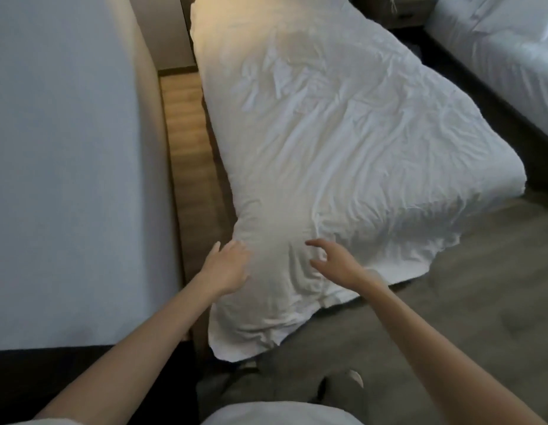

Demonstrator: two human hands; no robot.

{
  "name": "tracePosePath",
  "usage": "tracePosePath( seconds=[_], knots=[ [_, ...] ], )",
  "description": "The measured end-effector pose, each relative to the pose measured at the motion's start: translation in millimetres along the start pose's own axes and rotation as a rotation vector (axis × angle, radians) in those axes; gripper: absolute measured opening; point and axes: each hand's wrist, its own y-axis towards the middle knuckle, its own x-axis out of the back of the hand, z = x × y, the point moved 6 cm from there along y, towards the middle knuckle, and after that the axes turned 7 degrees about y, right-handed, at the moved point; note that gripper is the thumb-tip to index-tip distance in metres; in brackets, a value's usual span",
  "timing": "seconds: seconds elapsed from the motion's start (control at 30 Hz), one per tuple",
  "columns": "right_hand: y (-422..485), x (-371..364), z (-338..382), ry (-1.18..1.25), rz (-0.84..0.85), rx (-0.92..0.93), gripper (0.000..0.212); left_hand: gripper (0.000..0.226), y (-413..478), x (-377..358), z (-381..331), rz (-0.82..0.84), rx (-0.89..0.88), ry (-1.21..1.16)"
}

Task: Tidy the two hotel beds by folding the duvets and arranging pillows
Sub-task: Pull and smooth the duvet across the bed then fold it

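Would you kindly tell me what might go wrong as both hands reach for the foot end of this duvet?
1. The crumpled white duvet hangs off the bed's foot end down toward the grey floor, close to the person's feet; it may be stepped on or dragged.
2. The left hand touches the duvet's side edge while the right hand hovers open further in, so an uneven grab could skew the fold.

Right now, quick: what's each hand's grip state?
Left hand: open, fingers at the duvet edge, holding nothing.
Right hand: open, fingers spread above the duvet, holding nothing.
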Motion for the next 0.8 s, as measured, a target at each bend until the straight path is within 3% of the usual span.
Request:
tracePosePath(
  seconds=[0.23,0.57,0.8],
  knots=[
    [-44,131,-70,-0.076,-0.233,0.039,0.052,0.063,42,112,-141,-0.304,-0.106,0.035],
    [-138,321,-220,-0.263,-0.500,0.028,0.061,0.062,99,190,-383,-0.386,-0.209,0.115],
    [-167,430,-295,-0.388,-0.658,0.044,0.061,0.063,155,235,-504,-0.408,-0.279,0.146]
  ],
)
